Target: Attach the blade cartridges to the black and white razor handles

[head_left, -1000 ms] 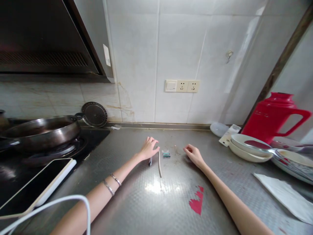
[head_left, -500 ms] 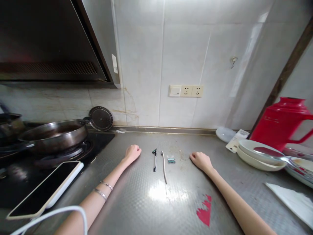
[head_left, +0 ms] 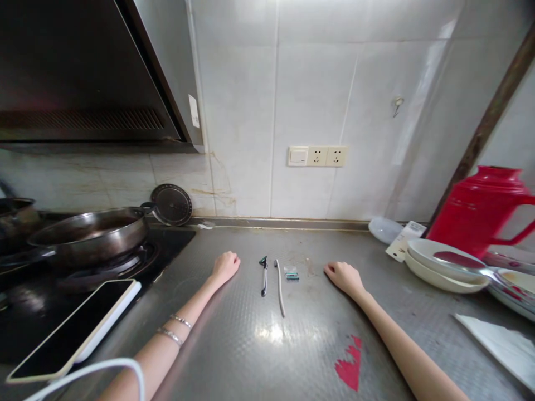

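My left hand (head_left: 225,266) rests on the metal counter left of a razor, its fingers curled into a loose fist with nothing visible in them. On the other side, my right hand (head_left: 343,275) also lies closed on the counter, with no object showing in it. Between the hands lies a razor (head_left: 264,278) with a green-and-black head. Beside it is a slim white toothbrush-like stick (head_left: 280,289) with a dark head at its far end. A small clear pack of green razor cartridges (head_left: 291,274) sits to the right of that. Neither hand touches these things.
At left are a pan (head_left: 90,236) on the black stove and a phone (head_left: 73,331) with a white cable (head_left: 104,363). Stacked bowls (head_left: 445,284), a red thermos (head_left: 480,209) and white paper (head_left: 497,342) stand right. A torn red patch (head_left: 350,367) lies in front.
The camera view has shifted very slightly, so the counter items appear a little lower. Both hands and the objects between them stay in place.
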Motion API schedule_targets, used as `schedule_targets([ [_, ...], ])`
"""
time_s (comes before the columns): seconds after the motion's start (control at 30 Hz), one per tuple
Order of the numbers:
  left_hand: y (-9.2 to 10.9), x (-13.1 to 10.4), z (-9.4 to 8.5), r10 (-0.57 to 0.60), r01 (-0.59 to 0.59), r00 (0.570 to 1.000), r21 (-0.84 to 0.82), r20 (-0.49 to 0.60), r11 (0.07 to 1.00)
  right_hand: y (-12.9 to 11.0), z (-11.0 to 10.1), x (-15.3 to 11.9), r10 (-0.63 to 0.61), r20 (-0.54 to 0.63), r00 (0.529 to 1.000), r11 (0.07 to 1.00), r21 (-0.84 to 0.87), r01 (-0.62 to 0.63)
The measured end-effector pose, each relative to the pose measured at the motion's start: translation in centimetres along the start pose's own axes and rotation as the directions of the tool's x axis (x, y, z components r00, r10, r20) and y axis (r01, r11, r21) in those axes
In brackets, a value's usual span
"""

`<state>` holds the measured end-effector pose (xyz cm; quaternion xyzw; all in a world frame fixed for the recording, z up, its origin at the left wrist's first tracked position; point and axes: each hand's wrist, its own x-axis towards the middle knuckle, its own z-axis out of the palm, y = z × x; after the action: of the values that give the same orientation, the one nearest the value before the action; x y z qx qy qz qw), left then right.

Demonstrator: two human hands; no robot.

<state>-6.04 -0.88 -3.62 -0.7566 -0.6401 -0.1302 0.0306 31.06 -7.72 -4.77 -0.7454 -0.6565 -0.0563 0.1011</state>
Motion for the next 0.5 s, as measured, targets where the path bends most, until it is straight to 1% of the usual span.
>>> schedule_targets([
  [0.2, 0.16, -0.01, -0.11, -0.004, 0.004, 1.000, 0.002, 0.010, 1.000, 0.07, 0.11, 0.11, 0.007, 0.008, 1.000, 1.000, 0.001, -0.007],
  [0.5, -0.13, 0.11, 0.28, 0.029, -0.029, 0.999, 0.009, -0.015, 1.000, 0.24, 0.22, 0.17, -0.005, 0.009, 1.000, 1.000, -0.012, 0.005],
])
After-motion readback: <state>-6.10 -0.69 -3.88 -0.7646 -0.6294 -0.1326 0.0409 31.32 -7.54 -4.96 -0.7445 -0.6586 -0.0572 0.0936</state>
